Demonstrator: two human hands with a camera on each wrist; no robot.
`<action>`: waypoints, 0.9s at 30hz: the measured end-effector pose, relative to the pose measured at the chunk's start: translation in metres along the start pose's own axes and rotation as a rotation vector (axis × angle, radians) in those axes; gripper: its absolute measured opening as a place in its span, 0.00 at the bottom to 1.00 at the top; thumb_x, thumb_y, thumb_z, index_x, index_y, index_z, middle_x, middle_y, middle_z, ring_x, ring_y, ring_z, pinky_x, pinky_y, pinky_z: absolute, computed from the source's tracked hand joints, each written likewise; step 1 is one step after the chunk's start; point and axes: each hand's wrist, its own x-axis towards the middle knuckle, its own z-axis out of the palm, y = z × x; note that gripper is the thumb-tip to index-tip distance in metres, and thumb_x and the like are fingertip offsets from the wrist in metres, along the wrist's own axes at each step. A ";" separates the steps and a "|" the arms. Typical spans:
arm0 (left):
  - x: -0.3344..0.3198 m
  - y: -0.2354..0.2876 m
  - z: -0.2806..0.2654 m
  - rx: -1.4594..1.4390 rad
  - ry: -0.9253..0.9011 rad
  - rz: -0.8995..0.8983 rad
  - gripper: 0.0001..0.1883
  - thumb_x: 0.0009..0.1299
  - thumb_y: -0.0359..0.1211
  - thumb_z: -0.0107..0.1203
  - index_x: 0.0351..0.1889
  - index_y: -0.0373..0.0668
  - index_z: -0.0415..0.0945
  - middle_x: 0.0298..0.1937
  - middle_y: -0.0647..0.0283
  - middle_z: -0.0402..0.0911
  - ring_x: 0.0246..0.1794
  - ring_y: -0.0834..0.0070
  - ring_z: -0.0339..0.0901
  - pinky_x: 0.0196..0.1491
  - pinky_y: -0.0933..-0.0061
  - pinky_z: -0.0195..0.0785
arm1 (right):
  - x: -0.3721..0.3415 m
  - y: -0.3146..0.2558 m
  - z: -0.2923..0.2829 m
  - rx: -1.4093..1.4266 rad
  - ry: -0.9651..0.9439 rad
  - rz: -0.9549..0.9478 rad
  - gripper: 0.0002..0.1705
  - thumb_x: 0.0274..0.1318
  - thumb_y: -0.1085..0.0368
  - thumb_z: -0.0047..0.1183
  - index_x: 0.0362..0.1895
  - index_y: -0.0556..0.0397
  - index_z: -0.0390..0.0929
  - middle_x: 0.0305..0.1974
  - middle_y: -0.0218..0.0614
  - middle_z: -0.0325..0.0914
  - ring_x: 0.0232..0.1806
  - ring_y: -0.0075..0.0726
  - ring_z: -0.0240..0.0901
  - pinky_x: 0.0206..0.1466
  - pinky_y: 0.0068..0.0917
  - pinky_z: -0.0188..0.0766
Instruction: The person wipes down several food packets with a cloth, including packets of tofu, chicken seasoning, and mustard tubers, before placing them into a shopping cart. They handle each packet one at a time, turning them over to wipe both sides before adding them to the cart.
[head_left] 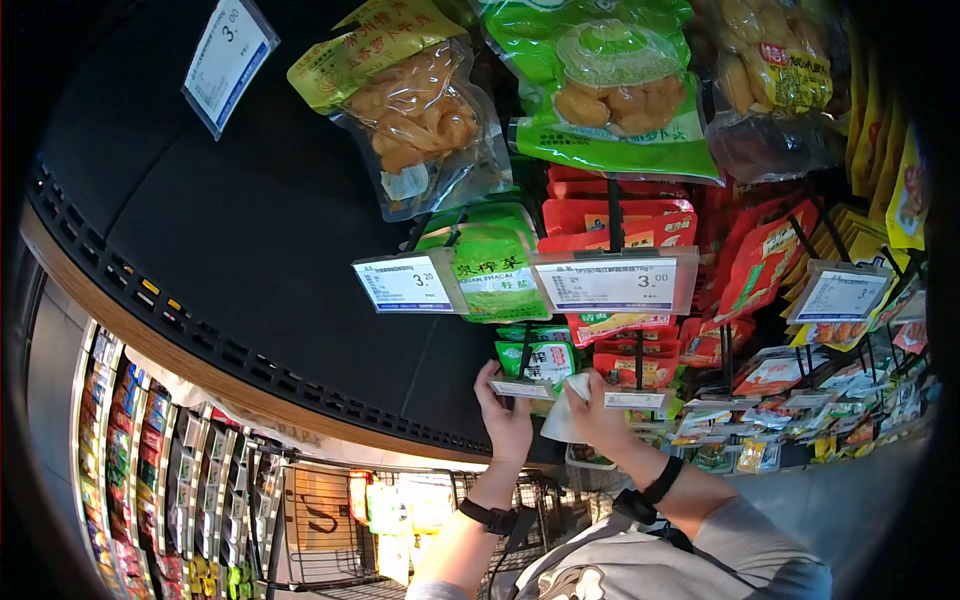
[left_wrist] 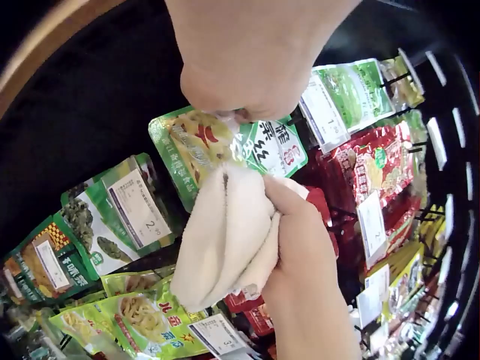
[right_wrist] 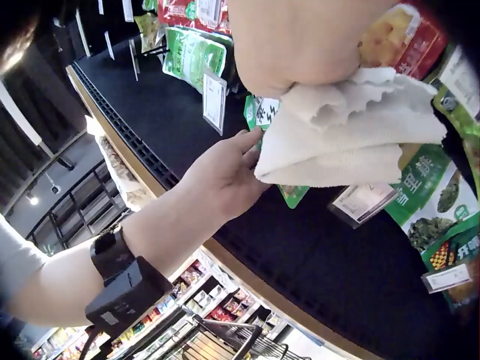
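Note:
My left hand (head_left: 508, 425) grips a small green packet of pickled vegetables (left_wrist: 196, 142) by its edge, thumb and fingers close together on it. The packet's printed front shows in the left wrist view. Right beside it, my right hand (head_left: 602, 418) holds a folded white cloth (left_wrist: 229, 236), bunched between thumb and fingers. In the right wrist view the cloth (right_wrist: 349, 139) hangs in front of the packet (right_wrist: 294, 195) and covers much of it. The left hand (right_wrist: 225, 176) reaches in from the left there.
Packets hang on hooks behind price tags (head_left: 615, 280), with red packets (head_left: 635, 365) to the right of my hands. Large food bags (head_left: 610, 90) hang above. A black shelf panel (head_left: 250, 230) with a wooden edge runs along the left. A wire shopping cart (head_left: 320, 545) stands below.

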 end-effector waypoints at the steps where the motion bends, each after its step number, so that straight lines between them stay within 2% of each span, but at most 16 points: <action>1: -0.002 -0.005 0.000 0.263 0.029 0.156 0.35 0.59 0.19 0.54 0.65 0.38 0.52 0.62 0.48 0.60 0.63 0.49 0.59 0.63 0.63 0.53 | 0.001 0.003 0.004 -0.026 0.042 0.027 0.16 0.48 0.59 0.61 0.39 0.49 0.71 0.26 0.42 0.74 0.27 0.49 0.73 0.31 0.40 0.68; 2: -0.004 -0.011 0.000 0.527 0.059 0.312 0.35 0.56 0.18 0.55 0.63 0.36 0.56 0.60 0.46 0.61 0.62 0.45 0.58 0.61 0.60 0.56 | 0.002 0.006 0.008 -0.051 0.085 0.054 0.15 0.49 0.60 0.60 0.38 0.50 0.71 0.25 0.42 0.73 0.26 0.49 0.73 0.30 0.41 0.68; 3: -0.010 0.004 0.006 0.700 0.038 0.437 0.29 0.56 0.19 0.55 0.58 0.37 0.64 0.63 0.41 0.59 0.62 0.44 0.58 0.60 0.58 0.56 | 0.002 0.008 0.009 -0.054 0.083 0.050 0.15 0.49 0.60 0.60 0.38 0.50 0.71 0.25 0.42 0.73 0.26 0.49 0.73 0.30 0.41 0.68; 5: -0.012 -0.003 0.009 0.813 -0.138 0.523 0.27 0.58 0.21 0.55 0.58 0.42 0.68 0.67 0.39 0.54 0.64 0.43 0.57 0.61 0.57 0.55 | 0.003 0.017 0.010 -0.150 0.123 -0.091 0.15 0.50 0.60 0.59 0.38 0.53 0.71 0.26 0.43 0.74 0.27 0.49 0.73 0.30 0.40 0.68; 6: -0.019 0.001 0.012 0.777 -0.174 0.437 0.24 0.62 0.24 0.56 0.58 0.45 0.70 0.60 0.43 0.64 0.65 0.45 0.57 0.62 0.56 0.55 | 0.001 0.011 0.010 -0.145 0.119 -0.089 0.15 0.50 0.60 0.59 0.38 0.53 0.71 0.26 0.43 0.74 0.27 0.49 0.73 0.30 0.40 0.68; 9: -0.017 0.003 0.017 0.741 -0.231 0.423 0.26 0.63 0.25 0.55 0.61 0.45 0.68 0.62 0.44 0.63 0.67 0.43 0.54 0.62 0.55 0.54 | -0.003 0.001 0.003 -0.104 0.159 -0.125 0.16 0.50 0.61 0.58 0.40 0.55 0.72 0.27 0.45 0.74 0.27 0.52 0.73 0.30 0.40 0.68; 11: -0.013 0.000 0.015 0.689 -0.259 0.366 0.26 0.64 0.25 0.54 0.62 0.47 0.66 0.62 0.45 0.64 0.66 0.41 0.54 0.62 0.53 0.54 | -0.001 0.000 0.003 0.003 0.162 -0.067 0.15 0.50 0.62 0.57 0.42 0.55 0.73 0.29 0.47 0.74 0.28 0.55 0.73 0.31 0.43 0.68; 15: -0.004 0.013 0.020 0.781 -0.290 0.487 0.31 0.64 0.25 0.53 0.66 0.50 0.60 0.59 0.46 0.68 0.62 0.38 0.59 0.61 0.51 0.55 | 0.003 -0.002 -0.004 -0.109 0.094 -0.184 0.16 0.51 0.61 0.56 0.42 0.56 0.75 0.31 0.50 0.74 0.29 0.57 0.72 0.33 0.47 0.68; 17: -0.003 0.025 0.022 0.772 -0.380 0.320 0.28 0.63 0.26 0.50 0.64 0.51 0.64 0.62 0.41 0.63 0.68 0.39 0.50 0.63 0.47 0.52 | 0.003 -0.012 -0.011 -0.238 0.029 -0.083 0.20 0.53 0.57 0.56 0.43 0.60 0.73 0.30 0.53 0.76 0.31 0.59 0.75 0.35 0.46 0.69; 18: -0.003 0.017 0.018 0.773 -0.365 0.324 0.29 0.63 0.28 0.51 0.65 0.50 0.63 0.62 0.41 0.63 0.66 0.39 0.54 0.63 0.48 0.53 | -0.003 0.011 0.001 -0.303 0.157 -0.283 0.19 0.55 0.55 0.55 0.40 0.60 0.73 0.27 0.53 0.77 0.30 0.59 0.75 0.35 0.45 0.70; 19: -0.007 0.016 0.015 0.776 -0.342 0.315 0.29 0.63 0.28 0.51 0.65 0.50 0.63 0.62 0.41 0.63 0.66 0.39 0.54 0.63 0.48 0.53 | -0.004 0.010 -0.003 -0.298 0.138 -0.298 0.19 0.55 0.55 0.55 0.40 0.60 0.73 0.27 0.53 0.77 0.30 0.59 0.75 0.35 0.45 0.70; 21: -0.020 0.015 0.004 0.662 -0.345 0.263 0.30 0.63 0.25 0.53 0.65 0.49 0.63 0.64 0.42 0.62 0.58 0.46 0.66 0.58 0.53 0.63 | -0.011 0.000 -0.013 -0.056 -0.094 0.079 0.19 0.56 0.54 0.54 0.40 0.60 0.73 0.26 0.51 0.78 0.30 0.57 0.76 0.35 0.45 0.69; 23: -0.041 0.019 -0.013 0.710 -0.312 0.273 0.27 0.63 0.26 0.55 0.62 0.45 0.66 0.63 0.42 0.63 0.60 0.50 0.67 0.60 0.59 0.63 | -0.016 -0.028 -0.032 -0.102 -0.303 0.223 0.24 0.57 0.49 0.52 0.41 0.61 0.74 0.31 0.53 0.78 0.37 0.58 0.76 0.41 0.45 0.69; 25: -0.058 0.035 -0.041 0.519 -0.459 0.146 0.27 0.63 0.27 0.55 0.62 0.44 0.66 0.62 0.44 0.64 0.60 0.50 0.66 0.61 0.61 0.62 | -0.030 -0.010 -0.030 -0.119 -0.445 0.074 0.23 0.57 0.50 0.52 0.41 0.61 0.74 0.33 0.54 0.78 0.38 0.58 0.76 0.40 0.44 0.69; 26: -0.076 0.037 -0.056 0.577 -0.440 0.116 0.22 0.62 0.28 0.54 0.56 0.37 0.70 0.57 0.44 0.71 0.58 0.51 0.69 0.59 0.61 0.63 | -0.035 -0.024 -0.031 -0.088 -0.496 0.062 0.23 0.57 0.51 0.52 0.41 0.61 0.74 0.33 0.54 0.78 0.38 0.58 0.75 0.41 0.43 0.69; 27: -0.092 0.051 -0.071 0.550 -0.486 0.009 0.21 0.62 0.30 0.55 0.55 0.36 0.71 0.54 0.46 0.74 0.55 0.52 0.71 0.58 0.61 0.64 | -0.042 -0.040 -0.034 -0.057 -0.551 0.059 0.22 0.58 0.52 0.52 0.42 0.61 0.74 0.33 0.54 0.78 0.38 0.57 0.75 0.41 0.42 0.69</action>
